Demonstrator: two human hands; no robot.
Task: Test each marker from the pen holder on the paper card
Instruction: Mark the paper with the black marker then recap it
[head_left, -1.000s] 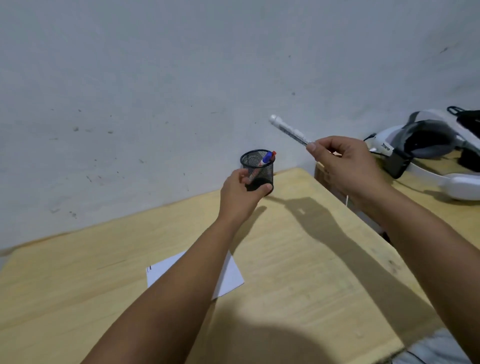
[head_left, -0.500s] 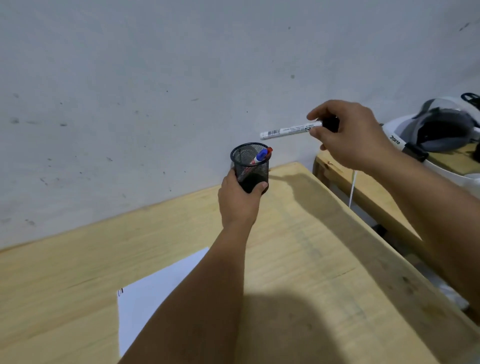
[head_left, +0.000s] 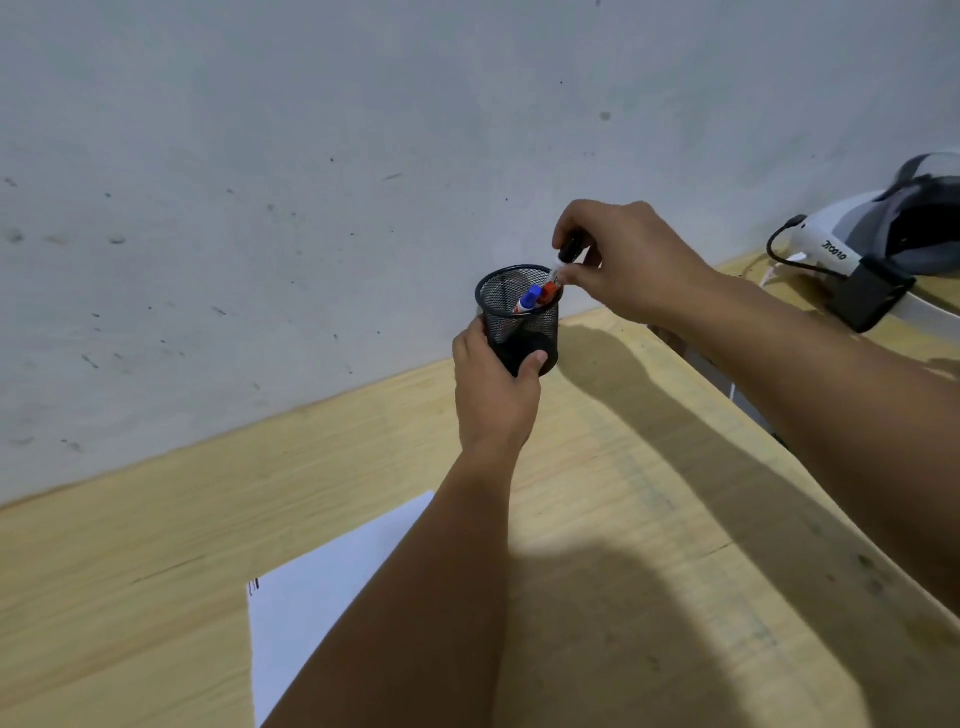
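**Marker at the holder's rim**

Marker (head_left: 563, 260) with a black cap stands nearly upright in my right hand (head_left: 631, 260), pinched between thumb and fingertips, its lower end inside the rim of the pen holder (head_left: 506, 312). My left hand (head_left: 493, 395) wraps the black mesh holder low down, near the table's (head_left: 156, 519) far edge by the wall. A blue-capped marker (head_left: 529, 300) and a red-capped one (head_left: 546, 292) lean inside. The paper card (head_left: 322, 582) lies toward the near edge, partly under my left forearm. A white headset (head_left: 852, 249) rests on the neighbouring surface to the right.

White headset (head_left: 831, 247) at right: dark print, roughly "JT0010", blurred.
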